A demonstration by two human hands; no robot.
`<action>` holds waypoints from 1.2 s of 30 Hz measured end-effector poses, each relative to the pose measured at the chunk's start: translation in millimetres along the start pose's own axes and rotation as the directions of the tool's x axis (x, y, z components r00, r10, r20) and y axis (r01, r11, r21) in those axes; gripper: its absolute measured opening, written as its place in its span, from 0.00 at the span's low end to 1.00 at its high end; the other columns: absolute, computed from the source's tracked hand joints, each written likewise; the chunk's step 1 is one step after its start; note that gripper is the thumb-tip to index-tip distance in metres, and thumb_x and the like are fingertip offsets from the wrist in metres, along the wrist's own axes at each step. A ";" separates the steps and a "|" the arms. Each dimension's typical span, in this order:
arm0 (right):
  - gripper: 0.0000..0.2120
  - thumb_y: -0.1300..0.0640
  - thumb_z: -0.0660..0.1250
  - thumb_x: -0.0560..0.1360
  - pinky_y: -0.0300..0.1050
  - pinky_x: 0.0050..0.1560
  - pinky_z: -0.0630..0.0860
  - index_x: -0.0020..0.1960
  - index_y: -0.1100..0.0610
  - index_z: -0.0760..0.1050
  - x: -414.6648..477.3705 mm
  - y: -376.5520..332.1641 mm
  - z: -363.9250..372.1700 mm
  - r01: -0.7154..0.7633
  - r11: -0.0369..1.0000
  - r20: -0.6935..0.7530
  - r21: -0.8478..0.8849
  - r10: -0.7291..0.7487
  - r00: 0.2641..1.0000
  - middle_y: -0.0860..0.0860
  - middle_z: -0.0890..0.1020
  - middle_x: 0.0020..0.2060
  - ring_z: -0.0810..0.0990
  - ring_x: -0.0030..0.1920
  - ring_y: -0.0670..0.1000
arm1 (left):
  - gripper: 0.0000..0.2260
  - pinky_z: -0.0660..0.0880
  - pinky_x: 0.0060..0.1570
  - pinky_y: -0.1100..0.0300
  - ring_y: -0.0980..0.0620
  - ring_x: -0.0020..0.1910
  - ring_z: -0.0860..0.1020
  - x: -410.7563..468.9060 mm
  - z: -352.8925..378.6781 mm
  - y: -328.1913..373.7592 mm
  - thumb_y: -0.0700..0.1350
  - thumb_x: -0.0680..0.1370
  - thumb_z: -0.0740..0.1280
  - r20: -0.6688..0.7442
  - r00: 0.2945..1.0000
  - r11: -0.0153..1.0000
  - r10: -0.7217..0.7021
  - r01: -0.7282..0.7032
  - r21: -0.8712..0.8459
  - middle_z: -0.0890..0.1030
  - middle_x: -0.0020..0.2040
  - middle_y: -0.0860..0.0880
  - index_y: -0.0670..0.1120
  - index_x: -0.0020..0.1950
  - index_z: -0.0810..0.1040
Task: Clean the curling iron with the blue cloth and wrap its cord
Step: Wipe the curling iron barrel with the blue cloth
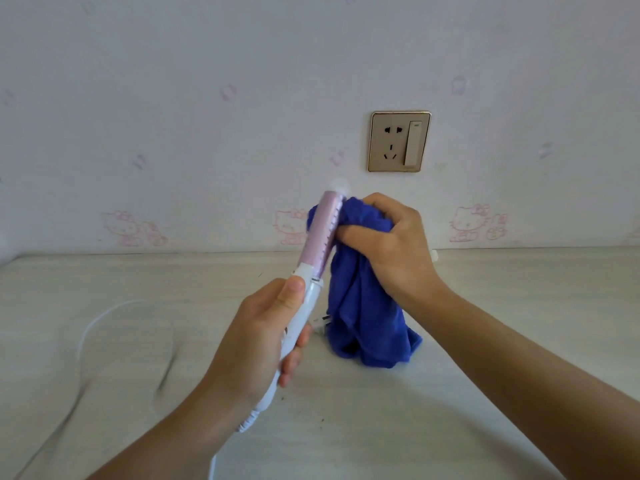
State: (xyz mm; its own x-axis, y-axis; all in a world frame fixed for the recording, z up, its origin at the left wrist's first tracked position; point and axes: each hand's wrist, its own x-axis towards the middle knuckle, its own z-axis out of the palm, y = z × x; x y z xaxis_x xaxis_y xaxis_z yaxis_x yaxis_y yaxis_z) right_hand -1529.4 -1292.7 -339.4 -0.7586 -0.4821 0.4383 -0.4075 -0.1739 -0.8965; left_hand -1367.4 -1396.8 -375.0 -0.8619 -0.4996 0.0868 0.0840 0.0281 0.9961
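Two hands share the job above the pale surface (485, 306): the left hand (256, 337) is wrapped shut around the white handle of the curling iron (317, 233), tilting its pink barrel up, likely to expose it for wiping. The right hand (391, 244) bunches the blue cloth (363, 317), fingers clenched, pressing it against the barrel's side while the cloth's tail hangs down. The white cord (90, 327) trails loose at left, not yet wrapped.
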 end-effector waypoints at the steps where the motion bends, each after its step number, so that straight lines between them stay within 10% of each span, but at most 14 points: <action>1: 0.06 0.68 0.74 0.70 0.43 0.37 0.78 0.42 0.64 0.77 -4.6 0.3 5.1 0.015 1.000 0.069 0.005 -0.016 0.998 0.55 0.79 0.32 0.77 0.34 0.48 | 0.24 0.61 0.23 0.63 0.49 0.20 0.64 2.4 -2.6 1.6 0.61 0.76 0.63 -0.022 1.000 1.000 0.007 -0.008 -0.023 0.74 0.32 0.43 0.38 0.48 0.74; 7: 0.07 0.70 0.75 0.71 0.44 0.41 0.81 0.44 0.67 0.77 -11.7 0.3 14.6 0.010 0.999 0.235 0.050 -0.021 0.972 0.63 0.81 0.38 0.81 0.37 0.51 | 0.22 0.59 0.23 0.63 0.49 0.22 0.62 2.9 -15.8 3.9 0.62 0.77 0.62 -0.035 0.999 0.999 0.003 -0.005 -0.046 0.73 0.32 0.43 0.41 0.46 0.75; 18: 0.06 0.68 0.73 0.71 0.41 0.37 0.77 0.42 0.60 0.78 8.4 3.2 -4.0 -0.002 0.999 -0.092 0.049 0.006 0.996 0.49 0.78 0.33 0.77 0.35 0.47 | 0.25 0.61 0.22 0.63 0.49 0.21 0.64 -5.0 -8.3 -6.5 0.61 0.77 0.62 0.032 0.999 0.999 0.002 -0.003 0.042 0.74 0.32 0.45 0.37 0.51 0.75; 24: 0.07 0.70 0.74 0.71 0.43 0.40 0.78 0.44 0.67 0.77 -22.3 16.4 23.6 -0.066 0.994 0.208 0.083 0.047 0.977 0.59 0.80 0.36 0.78 0.37 0.50 | 0.18 0.60 0.23 0.63 0.49 0.21 0.62 2.0 -15.7 -4.0 0.60 0.77 0.61 -0.064 0.998 0.999 0.014 -0.012 0.031 0.73 0.31 0.43 0.47 0.39 0.76; 36: 0.07 0.65 0.74 0.73 0.48 0.46 0.83 0.49 0.56 0.81 -26.4 4.4 23.5 0.042 0.995 0.155 -0.095 -0.027 0.987 0.52 0.85 0.42 0.83 0.43 0.53 | 0.22 0.63 0.24 0.59 0.50 0.22 0.64 -4.8 -36.6 8.3 0.65 0.76 0.63 0.013 0.997 0.973 0.080 -0.081 0.214 0.73 0.32 0.46 0.46 0.42 0.74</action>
State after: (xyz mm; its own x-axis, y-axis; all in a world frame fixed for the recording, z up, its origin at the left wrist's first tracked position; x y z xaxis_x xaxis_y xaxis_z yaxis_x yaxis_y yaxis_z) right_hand -1499.2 -1301.0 -356.5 -0.6592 -0.6048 0.4469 -0.4856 -0.1114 -0.8671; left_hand -1344.3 -1425.8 -367.9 -0.8590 -0.4843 0.1662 0.0443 0.2532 0.9664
